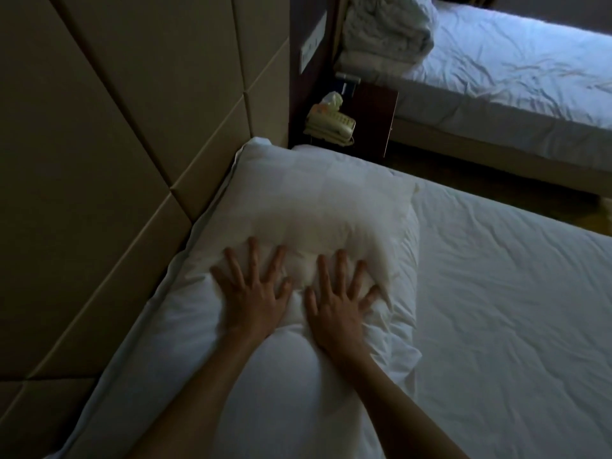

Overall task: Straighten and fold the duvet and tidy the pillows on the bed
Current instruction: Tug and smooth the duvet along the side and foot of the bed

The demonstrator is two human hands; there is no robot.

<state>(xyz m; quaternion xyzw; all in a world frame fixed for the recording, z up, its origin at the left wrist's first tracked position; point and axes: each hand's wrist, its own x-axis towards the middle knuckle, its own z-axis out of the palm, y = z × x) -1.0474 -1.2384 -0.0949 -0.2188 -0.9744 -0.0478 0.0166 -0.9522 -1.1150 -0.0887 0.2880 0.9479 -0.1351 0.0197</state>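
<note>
Fingers [253, 256] splayed, left hand [252, 298] and right hand [335, 309] press pillow [314, 200].

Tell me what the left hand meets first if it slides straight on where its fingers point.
The left hand, flat on the pillow, would first push into that pillow's raised far half. Beyond its corner the padded wall panel looks next, though depth is unclear.

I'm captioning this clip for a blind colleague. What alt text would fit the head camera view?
The left hand and right hand press flat, fingers spread, on a white pillow beside a padded headboard on a white-sheeted bed. Beyond, a nightstand holds a telephone and a second bed carries bundled bedding.
</note>
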